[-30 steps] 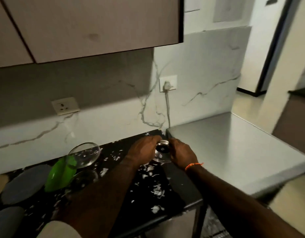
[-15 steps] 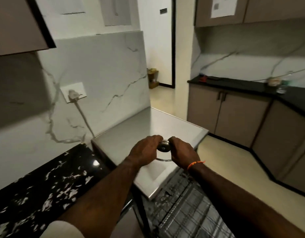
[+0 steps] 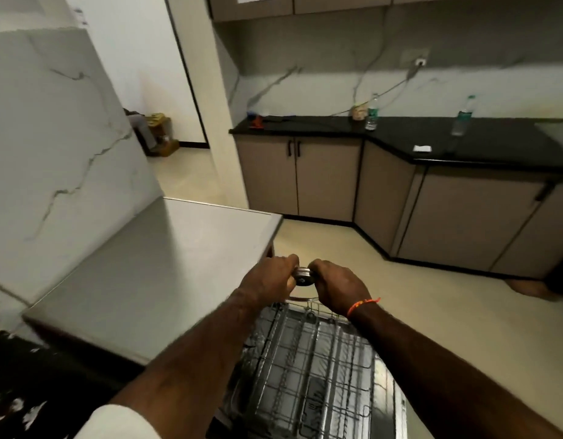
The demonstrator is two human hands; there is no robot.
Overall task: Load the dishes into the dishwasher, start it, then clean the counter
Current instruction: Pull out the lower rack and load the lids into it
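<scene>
Nearest, at the lower left, lies a corner of the speckled black counter, and beside it a white sleeve on the left arm. Below the forearms stands the pulled-out wire rack of the dishwasher; nothing can be seen in the part that shows.

Above the rack's far edge both hands hold a glass lid. The left hand and the right hand curl their fingers round it from either side, knuckles up, so the lid sits between the two palms with its metal knob showing in the gap between the thumbs. A sliver of the rim shows under the hands, just above the rack. An orange thread circles the right wrist.

To the left is the dishwasher's grey top, against a marble wall. Farther off, across the pale floor, beige cabinets carry a black worktop with two bottles on it.
</scene>
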